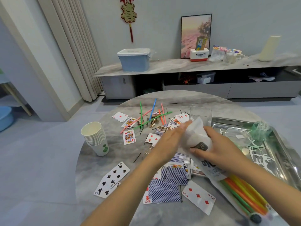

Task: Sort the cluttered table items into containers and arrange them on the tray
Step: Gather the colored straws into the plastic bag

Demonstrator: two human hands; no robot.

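Resting between both hands: pouch [196, 136]

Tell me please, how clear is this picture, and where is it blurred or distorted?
Head view: even soft light; the bag and both hands, left hand and right hand, are motion-blurred; wide-angle bends the shelf; the tray shows glare.

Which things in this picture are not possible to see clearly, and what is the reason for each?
All in the head view:
- White bag: motion blur; contents unreadable, and both the left hand and right hand cover it.
- Playing cards under the forearms: faces hidden.
- Straw pack: bottom-right corner blurred, lower end unclear.
- Metal tray: cut off by the right edge.
- Clear container: transparent, partly behind the bag.
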